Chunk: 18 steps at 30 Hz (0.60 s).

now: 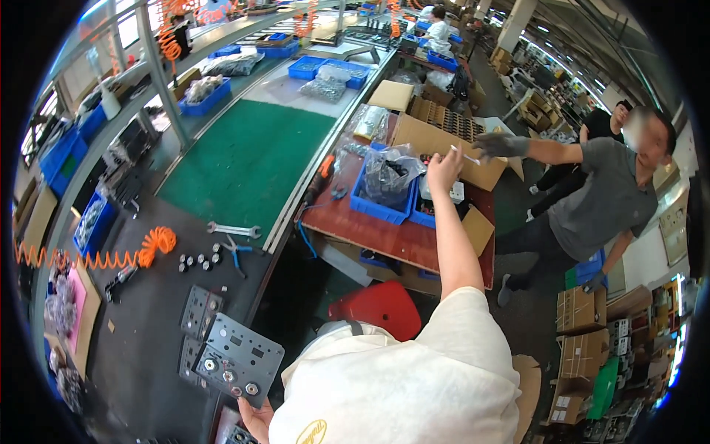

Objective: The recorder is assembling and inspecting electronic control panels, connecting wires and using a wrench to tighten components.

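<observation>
Viewing remotely, I count one grey panel (240, 354), its lower edge gripped by the fingers of the left hand (255, 420), over the black bench (144, 333). Two similar panels (198, 314) lie beside it; beyond: one pair of pliers (236, 251), one wrench (234, 230), one green mat (244, 152). The right hand (443, 172) is raised beside one white strip (467, 156); I cannot tell its grip. Two co-workers (600, 194) stand farther right.

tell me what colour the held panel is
The panel is grey, clearest in the head view.

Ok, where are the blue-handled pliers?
Head view, left of centre: the pliers lie on the dark bench, just below the wrench and right of the small round parts.
</observation>
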Each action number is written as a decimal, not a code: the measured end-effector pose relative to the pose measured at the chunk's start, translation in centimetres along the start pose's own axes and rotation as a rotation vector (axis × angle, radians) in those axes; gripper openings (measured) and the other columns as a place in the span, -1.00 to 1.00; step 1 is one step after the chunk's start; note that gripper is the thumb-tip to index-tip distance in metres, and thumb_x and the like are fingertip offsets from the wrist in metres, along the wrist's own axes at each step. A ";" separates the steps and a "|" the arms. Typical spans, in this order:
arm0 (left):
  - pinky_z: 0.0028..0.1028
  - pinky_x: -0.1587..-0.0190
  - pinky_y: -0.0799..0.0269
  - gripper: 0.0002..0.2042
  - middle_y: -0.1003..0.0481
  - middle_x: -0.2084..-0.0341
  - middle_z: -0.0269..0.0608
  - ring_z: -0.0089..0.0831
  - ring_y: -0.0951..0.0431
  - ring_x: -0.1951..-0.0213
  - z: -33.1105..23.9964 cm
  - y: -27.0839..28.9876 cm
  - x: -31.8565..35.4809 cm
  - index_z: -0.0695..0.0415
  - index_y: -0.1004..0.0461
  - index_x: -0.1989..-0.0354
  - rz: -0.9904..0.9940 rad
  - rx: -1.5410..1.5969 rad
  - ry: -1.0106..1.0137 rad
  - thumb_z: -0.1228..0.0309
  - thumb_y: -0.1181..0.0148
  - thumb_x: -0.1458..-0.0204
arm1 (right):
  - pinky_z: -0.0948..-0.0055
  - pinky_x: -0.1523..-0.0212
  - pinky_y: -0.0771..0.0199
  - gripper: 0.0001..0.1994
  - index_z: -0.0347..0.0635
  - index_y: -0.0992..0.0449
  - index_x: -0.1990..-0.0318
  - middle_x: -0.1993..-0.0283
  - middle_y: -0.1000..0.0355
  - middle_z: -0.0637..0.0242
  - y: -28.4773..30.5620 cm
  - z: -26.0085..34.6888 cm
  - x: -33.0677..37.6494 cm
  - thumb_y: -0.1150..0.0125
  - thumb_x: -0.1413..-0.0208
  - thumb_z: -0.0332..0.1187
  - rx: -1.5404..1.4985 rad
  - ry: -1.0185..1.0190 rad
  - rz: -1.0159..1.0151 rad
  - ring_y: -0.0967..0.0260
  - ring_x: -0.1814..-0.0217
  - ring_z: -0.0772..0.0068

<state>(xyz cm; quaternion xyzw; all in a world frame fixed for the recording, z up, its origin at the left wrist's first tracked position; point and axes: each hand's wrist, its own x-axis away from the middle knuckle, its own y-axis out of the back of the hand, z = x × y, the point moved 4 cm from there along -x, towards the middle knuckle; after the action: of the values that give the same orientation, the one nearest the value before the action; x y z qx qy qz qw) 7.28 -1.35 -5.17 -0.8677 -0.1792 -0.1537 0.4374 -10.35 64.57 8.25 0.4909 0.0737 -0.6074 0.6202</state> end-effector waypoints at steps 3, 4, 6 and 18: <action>-0.34 -0.15 -0.34 -0.62 -0.45 -0.01 -0.16 -0.39 -0.44 -0.04 1.6 -3.2 -3.0 0.22 -0.32 -0.10 0.017 -0.025 0.049 0.37 -0.08 -0.12 | 0.12 -0.33 0.02 -0.53 -0.44 -0.30 -0.09 -0.29 -0.11 -0.02 -0.4 -2.9 -2.4 -0.12 -0.04 -0.34 0.021 -0.060 -0.035 0.02 -0.36 -0.06; -0.34 -0.16 -0.33 -0.63 -0.45 -0.01 -0.16 -0.39 -0.45 -0.04 2.2 -4.4 -4.0 0.22 -0.32 -0.10 0.027 -0.030 0.068 0.37 -0.08 -0.13 | 0.14 -0.32 0.00 -0.54 -0.42 -0.32 -0.08 -0.26 -0.16 -0.01 -0.5 -3.8 -3.4 -0.12 -0.04 -0.34 0.009 -0.099 -0.032 -0.02 -0.34 -0.01; -0.34 -0.16 -0.33 -0.63 -0.46 -0.01 -0.15 -0.39 -0.45 -0.04 3.4 -6.7 -5.8 0.22 -0.33 -0.10 0.041 -0.041 0.102 0.36 -0.07 -0.13 | 0.16 -0.30 -0.04 -0.58 -0.41 -0.36 -0.04 -0.20 -0.23 0.01 -0.9 -5.6 -4.8 -0.11 -0.04 -0.35 -0.006 -0.154 0.027 -0.07 -0.31 0.03; -0.29 -0.07 -0.44 -0.58 -0.43 -0.01 -0.13 -0.33 -0.44 -0.05 7.2 -15.6 -8.6 0.24 -0.31 -0.08 0.161 -0.117 0.323 0.45 -0.17 -0.03 | 0.11 -0.25 -0.10 -0.74 -0.37 -0.46 0.11 -0.19 -0.23 0.05 1.6 -10.6 -6.5 -0.07 -0.06 -0.42 0.113 -0.084 -0.172 -0.13 -0.26 0.00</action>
<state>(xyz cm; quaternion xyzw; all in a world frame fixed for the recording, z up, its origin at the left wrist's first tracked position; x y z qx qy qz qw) -6.49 11.63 -1.98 -0.8672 -0.0273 -0.2657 0.4202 -5.33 76.04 8.14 0.4910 0.0551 -0.6815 0.5399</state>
